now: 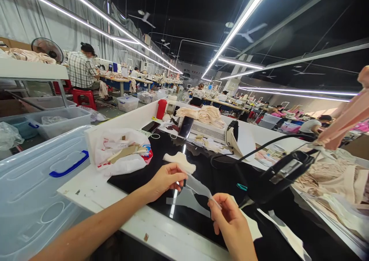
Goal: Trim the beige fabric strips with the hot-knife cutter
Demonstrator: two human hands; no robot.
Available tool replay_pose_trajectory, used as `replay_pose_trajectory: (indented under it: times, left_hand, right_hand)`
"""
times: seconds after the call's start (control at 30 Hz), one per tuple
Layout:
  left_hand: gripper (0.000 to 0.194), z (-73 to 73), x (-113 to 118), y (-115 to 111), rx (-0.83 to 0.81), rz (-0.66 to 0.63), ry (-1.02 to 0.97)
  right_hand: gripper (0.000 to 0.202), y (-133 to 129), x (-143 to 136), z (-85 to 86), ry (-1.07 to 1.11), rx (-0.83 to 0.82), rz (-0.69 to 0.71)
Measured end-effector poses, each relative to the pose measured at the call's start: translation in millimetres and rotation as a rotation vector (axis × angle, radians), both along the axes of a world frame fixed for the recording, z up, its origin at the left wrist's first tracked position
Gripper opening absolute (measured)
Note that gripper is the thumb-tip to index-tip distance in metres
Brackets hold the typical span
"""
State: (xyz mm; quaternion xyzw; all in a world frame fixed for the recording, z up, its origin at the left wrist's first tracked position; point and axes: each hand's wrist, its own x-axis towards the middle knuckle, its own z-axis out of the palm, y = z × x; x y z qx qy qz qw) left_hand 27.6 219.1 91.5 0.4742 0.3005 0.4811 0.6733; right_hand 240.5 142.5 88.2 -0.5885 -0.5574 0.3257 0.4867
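Observation:
A translucent strip [198,186] is stretched between my two hands above a glossy black work surface [135,190]. My left hand [167,180] pinches its upper left end, and my right hand [229,218] pinches the lower right end. Just beyond my left fingers lies a cream fabric piece [180,160]. Beneath the strip, a translucent cut piece [188,202] rests flat on the black surface. Another cream piece [253,224] is partly hidden behind my right hand.
A white bag of scraps [123,151] stands at left, beside a clear lidded bin [37,192]. A black device with cable [279,172] is at right, near piled fabric [331,176]. Stacked cream fabric [207,115] lies at the back. People sit at distant tables.

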Motion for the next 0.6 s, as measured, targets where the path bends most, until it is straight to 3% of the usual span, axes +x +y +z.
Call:
replay_pose_trajectory:
  times: [0.23,0.33,0.6]
  left_hand:
    - [0.035,3.3,3.5,-9.5,0.126,-0.129,0.078]
    - [0.027,2.7,3.4,-12.8,0.231,-0.168,0.143]
    - [0.019,2.5,3.4,-14.6,0.35,-0.15,0.103]
  right_hand:
    - [0.058,0.2,7.7,-0.7,-0.379,0.294,0.011]
    - [0.056,2.7,0.2,4.6,-0.466,0.383,0.035]
    - [0.038,8.6,-9.2,21.3,-0.456,0.148,0.131]
